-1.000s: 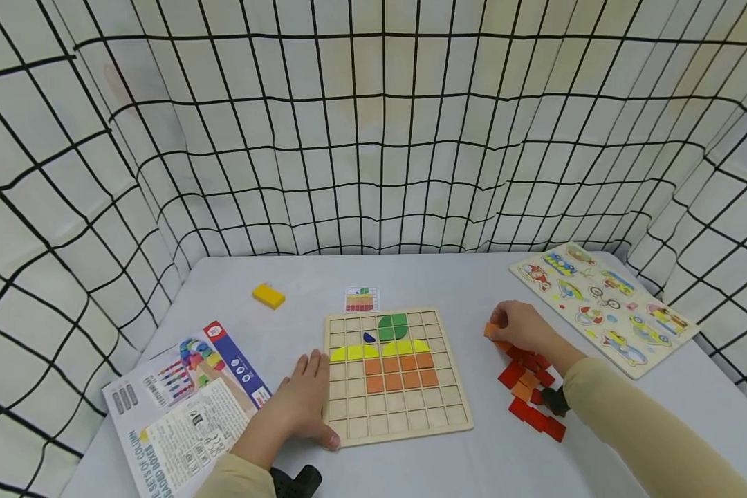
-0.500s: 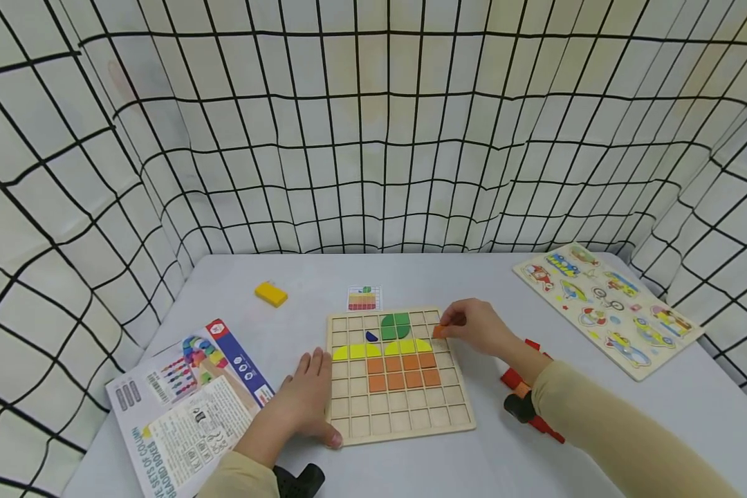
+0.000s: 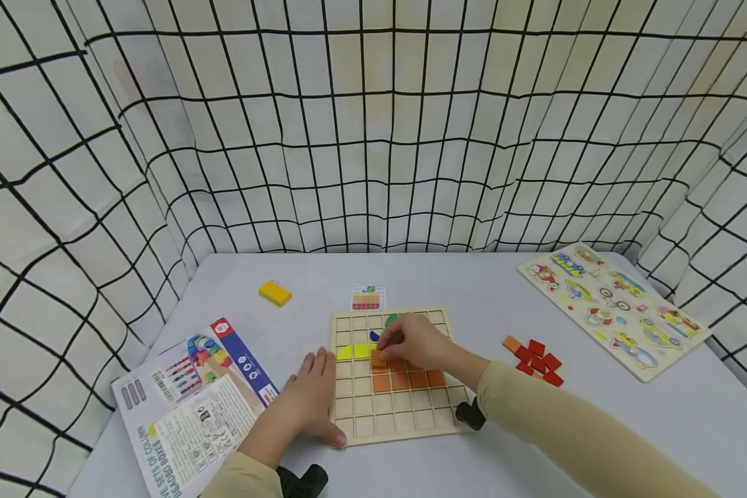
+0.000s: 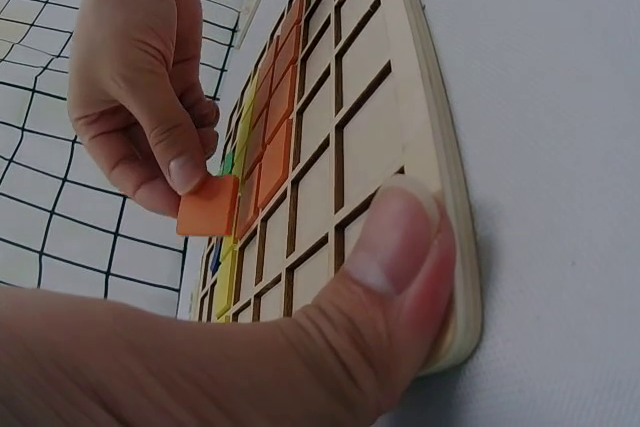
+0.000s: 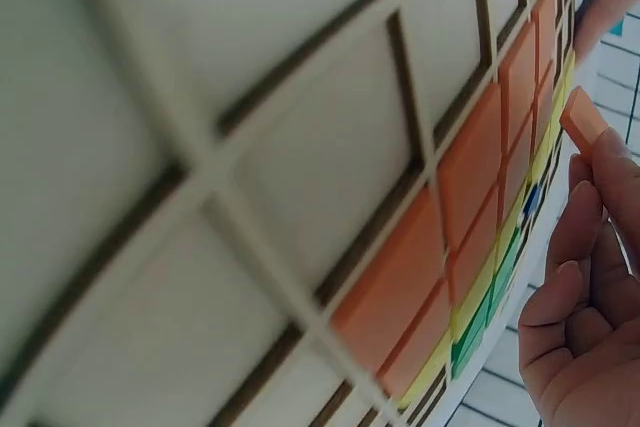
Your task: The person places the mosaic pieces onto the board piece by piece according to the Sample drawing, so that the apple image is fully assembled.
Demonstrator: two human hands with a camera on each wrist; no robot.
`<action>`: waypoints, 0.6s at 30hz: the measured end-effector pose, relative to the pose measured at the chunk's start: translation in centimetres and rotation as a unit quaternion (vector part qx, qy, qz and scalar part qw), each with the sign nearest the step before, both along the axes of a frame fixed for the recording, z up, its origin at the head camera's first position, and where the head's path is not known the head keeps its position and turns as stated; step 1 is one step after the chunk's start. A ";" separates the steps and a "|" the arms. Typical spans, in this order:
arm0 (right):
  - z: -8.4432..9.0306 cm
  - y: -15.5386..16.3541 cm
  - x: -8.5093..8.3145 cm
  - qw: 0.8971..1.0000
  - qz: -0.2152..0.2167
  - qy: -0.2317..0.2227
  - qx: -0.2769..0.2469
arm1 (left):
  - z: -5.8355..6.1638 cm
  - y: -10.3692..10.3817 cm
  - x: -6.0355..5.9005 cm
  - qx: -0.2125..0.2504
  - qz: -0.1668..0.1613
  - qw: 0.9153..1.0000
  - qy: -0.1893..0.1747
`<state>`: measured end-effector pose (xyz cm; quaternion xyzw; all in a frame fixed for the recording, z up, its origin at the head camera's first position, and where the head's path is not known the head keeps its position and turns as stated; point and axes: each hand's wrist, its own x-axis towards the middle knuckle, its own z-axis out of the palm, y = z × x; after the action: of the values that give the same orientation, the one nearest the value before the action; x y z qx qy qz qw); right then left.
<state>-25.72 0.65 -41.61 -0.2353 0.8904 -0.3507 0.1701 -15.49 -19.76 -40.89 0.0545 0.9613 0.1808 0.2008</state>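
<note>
A square wooden grid board (image 3: 398,423) lies on the white table. Yellow pieces (image 3: 353,352) form a row across it, with two rows of orange square tiles (image 3: 400,382) below. Green pieces (image 3: 393,319) and a dark blue piece (image 3: 374,335) sit higher up, partly hidden. My right hand (image 3: 420,340) pinches another orange square tile (image 4: 208,205) between thumb and fingers, over the left end of the upper orange row. My left hand (image 3: 311,401) lies along the board's left edge, fingers straight, its thumb (image 4: 395,237) touching the near corner.
Loose red and orange tiles (image 3: 537,361) lie right of the board. A small pattern card (image 3: 369,297) is behind it, and a yellow block (image 3: 275,293) back left. A printed box (image 3: 193,408) and a picture puzzle board (image 3: 616,311) flank these. Black netting surrounds the table.
My right hand has carried an orange tile from the loose tiles leftward, past the board's right edge, to over the upper orange row. My left hand stays at the board's edge.
</note>
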 end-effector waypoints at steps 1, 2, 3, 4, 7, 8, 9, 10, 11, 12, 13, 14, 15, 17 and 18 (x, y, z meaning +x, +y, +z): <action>-0.1 -0.4 0.1 1.000 0.008 0.000 0.001 | 0.0 0.0 0.0 0.001 0.000 1.000 0.000; -0.1 -0.7 0.2 1.000 0.016 0.001 0.002 | 0.0 0.0 0.0 0.002 0.000 1.000 -0.001; -0.2 -1.0 0.3 1.000 0.023 0.002 0.005 | 0.0 -0.1 0.1 0.004 0.000 1.000 -0.001; -0.3 -1.3 0.3 1.000 0.029 0.005 0.007 | 0.1 -0.1 0.1 0.006 0.001 1.000 -0.001; -0.4 -2.0 0.5 0.999 0.047 0.017 0.015 | 0.2 -0.1 0.1 0.005 -0.002 1.000 0.002; -0.5 -2.1 0.6 0.998 0.050 0.020 0.019 | 0.2 -0.1 0.1 0.004 -0.002 1.000 0.003; -0.4 -2.3 0.7 0.998 0.052 0.024 0.023 | 0.3 0.0 0.1 0.002 -0.004 1.000 0.005; -0.4 -2.4 0.7 0.998 0.053 0.028 0.028 | 0.3 0.0 0.1 0.000 -0.005 1.000 0.006; -0.4 -2.6 0.8 0.998 0.052 0.032 0.033 | 0.3 0.0 0.1 -0.002 -0.006 1.000 0.007; -0.3 -2.7 0.9 0.997 0.051 0.036 0.037 | 0.3 0.0 0.1 -0.004 -0.006 1.000 0.007; -0.3 -2.8 1.0 0.997 0.050 0.042 0.044 | 0.3 0.0 0.1 -0.006 -0.007 1.000 0.009; -0.2 -2.9 1.0 0.996 0.048 0.046 0.051 | 0.3 0.0 0.1 -0.008 -0.008 1.000 0.010; -0.2 -3.0 1.0 0.996 0.049 0.052 0.059 | 0.3 0.0 0.1 -0.009 -0.008 1.000 0.010; -0.2 -3.2 1.1 0.994 0.051 0.062 0.074 | 0.2 0.0 0.1 -0.010 -0.009 1.000 0.011; -0.2 -3.3 1.1 0.993 0.053 0.065 0.080 | 0.2 0.0 0.1 -0.010 -0.009 1.000 0.011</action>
<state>-24.59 -2.62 -41.79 -0.2900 0.9112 -0.2522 0.1481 -15.37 -19.78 -40.69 0.0634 0.9648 0.1684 0.1920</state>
